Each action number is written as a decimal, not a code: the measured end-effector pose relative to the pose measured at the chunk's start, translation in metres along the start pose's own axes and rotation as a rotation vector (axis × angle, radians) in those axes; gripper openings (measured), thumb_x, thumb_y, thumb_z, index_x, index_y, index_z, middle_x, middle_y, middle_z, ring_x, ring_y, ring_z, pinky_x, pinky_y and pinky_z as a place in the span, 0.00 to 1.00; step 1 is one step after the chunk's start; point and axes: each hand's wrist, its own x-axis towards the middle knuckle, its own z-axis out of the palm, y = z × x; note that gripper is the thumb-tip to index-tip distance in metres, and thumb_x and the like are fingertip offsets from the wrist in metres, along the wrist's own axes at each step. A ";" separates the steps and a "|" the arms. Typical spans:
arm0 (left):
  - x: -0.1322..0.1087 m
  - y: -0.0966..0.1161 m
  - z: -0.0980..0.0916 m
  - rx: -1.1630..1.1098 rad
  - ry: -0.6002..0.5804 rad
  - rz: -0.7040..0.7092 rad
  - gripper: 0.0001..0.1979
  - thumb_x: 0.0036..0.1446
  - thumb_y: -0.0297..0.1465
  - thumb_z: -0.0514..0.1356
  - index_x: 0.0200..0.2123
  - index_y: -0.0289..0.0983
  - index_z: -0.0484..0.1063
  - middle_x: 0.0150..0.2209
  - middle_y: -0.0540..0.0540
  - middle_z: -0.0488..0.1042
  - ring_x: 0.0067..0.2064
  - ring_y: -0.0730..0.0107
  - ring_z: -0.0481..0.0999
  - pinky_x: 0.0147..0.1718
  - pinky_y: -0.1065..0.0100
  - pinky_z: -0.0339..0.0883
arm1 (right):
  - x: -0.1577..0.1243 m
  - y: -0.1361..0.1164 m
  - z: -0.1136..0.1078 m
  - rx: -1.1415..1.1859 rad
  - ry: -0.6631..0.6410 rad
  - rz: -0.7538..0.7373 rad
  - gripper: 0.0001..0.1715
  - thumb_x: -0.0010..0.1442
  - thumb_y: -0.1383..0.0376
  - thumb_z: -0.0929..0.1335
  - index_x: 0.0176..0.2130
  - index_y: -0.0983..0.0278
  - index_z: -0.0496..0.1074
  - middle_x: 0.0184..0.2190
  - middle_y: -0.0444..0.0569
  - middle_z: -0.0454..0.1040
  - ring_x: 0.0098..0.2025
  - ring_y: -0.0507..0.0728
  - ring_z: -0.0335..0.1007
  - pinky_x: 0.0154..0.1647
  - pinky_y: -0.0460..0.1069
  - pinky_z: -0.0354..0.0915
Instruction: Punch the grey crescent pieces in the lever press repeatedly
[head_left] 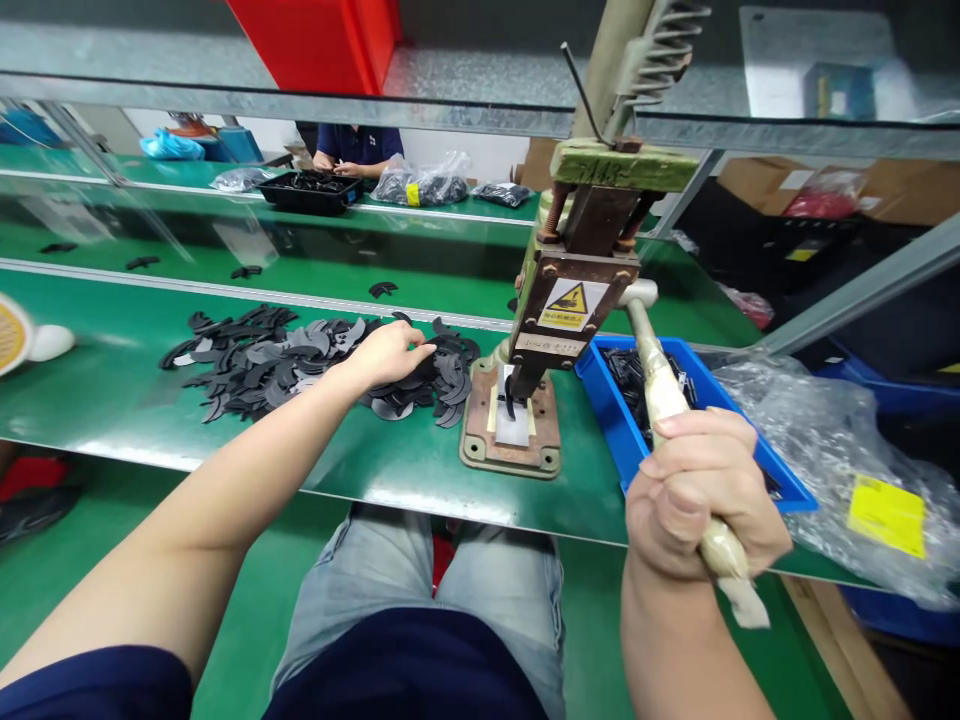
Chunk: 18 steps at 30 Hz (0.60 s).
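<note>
My right hand [701, 492] is closed around the taped lever handle [660, 385] of a small manual press [574, 290] standing on the green bench. A black curved piece [510, 398] sits under the press ram on its base plate [480, 440]. My left hand [390, 350] reaches out over a pile of black crescent-shaped parts [262, 362], its fingers curled down onto the parts at the pile's right end. Whether it has gripped one I cannot make out.
A blue bin [607, 400] with black parts sits right of the press, beside a clear plastic bag [840, 470] with a yellow label. Across the far belt another person works at a black tray [311, 190]. A metal shelf [465, 95] with a red bin [322, 40] hangs overhead.
</note>
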 end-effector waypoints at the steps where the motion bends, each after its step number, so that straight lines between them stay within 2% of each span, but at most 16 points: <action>1: 0.000 0.000 -0.001 -0.019 0.000 -0.007 0.20 0.67 0.47 0.57 0.31 0.40 0.75 0.35 0.43 0.81 0.39 0.59 0.79 0.37 0.65 0.64 | 0.000 0.000 0.000 -0.002 0.005 0.002 0.27 0.65 0.55 0.70 0.19 0.60 0.62 0.18 0.42 0.67 0.27 0.57 0.71 0.42 0.61 0.65; 4: -0.003 0.002 -0.003 -0.098 -0.044 -0.082 0.17 0.66 0.47 0.59 0.32 0.41 0.74 0.31 0.47 0.80 0.34 0.62 0.77 0.32 0.66 0.61 | 0.000 0.000 0.001 -0.011 0.008 -0.003 0.27 0.65 0.55 0.70 0.19 0.60 0.62 0.17 0.42 0.67 0.26 0.57 0.71 0.42 0.61 0.64; 7: -0.006 0.004 -0.004 -0.231 -0.078 -0.175 0.15 0.64 0.46 0.63 0.34 0.41 0.70 0.27 0.48 0.79 0.30 0.63 0.79 0.30 0.67 0.63 | 0.000 0.000 0.001 -0.012 0.003 -0.004 0.27 0.65 0.55 0.70 0.19 0.60 0.62 0.18 0.42 0.67 0.27 0.57 0.72 0.42 0.62 0.64; 11: -0.013 0.015 -0.001 -0.606 -0.147 -0.277 0.16 0.69 0.45 0.60 0.38 0.41 0.63 0.23 0.48 0.78 0.24 0.64 0.80 0.26 0.69 0.68 | 0.001 0.000 0.002 -0.002 0.003 -0.002 0.28 0.65 0.55 0.70 0.19 0.61 0.62 0.17 0.41 0.67 0.26 0.57 0.71 0.42 0.61 0.64; 13: -0.018 0.028 0.005 -0.820 -0.174 -0.284 0.15 0.71 0.44 0.59 0.40 0.40 0.61 0.23 0.48 0.78 0.24 0.64 0.81 0.25 0.69 0.72 | 0.001 0.000 0.003 -0.003 0.019 -0.005 0.28 0.65 0.55 0.70 0.18 0.60 0.61 0.17 0.41 0.66 0.26 0.56 0.71 0.41 0.61 0.64; 15: -0.022 0.044 0.016 -0.974 -0.221 -0.253 0.15 0.69 0.41 0.63 0.41 0.39 0.63 0.24 0.48 0.79 0.26 0.65 0.82 0.26 0.69 0.75 | 0.001 -0.001 0.004 -0.011 0.028 -0.003 0.28 0.64 0.54 0.70 0.18 0.60 0.61 0.17 0.41 0.66 0.26 0.57 0.71 0.40 0.60 0.64; 18: -0.025 0.065 0.034 -1.073 -0.330 -0.191 0.16 0.64 0.39 0.69 0.39 0.36 0.67 0.25 0.47 0.79 0.27 0.67 0.83 0.27 0.71 0.76 | 0.001 -0.001 0.004 -0.004 0.022 0.001 0.28 0.64 0.55 0.70 0.18 0.61 0.61 0.17 0.41 0.66 0.26 0.56 0.71 0.40 0.60 0.64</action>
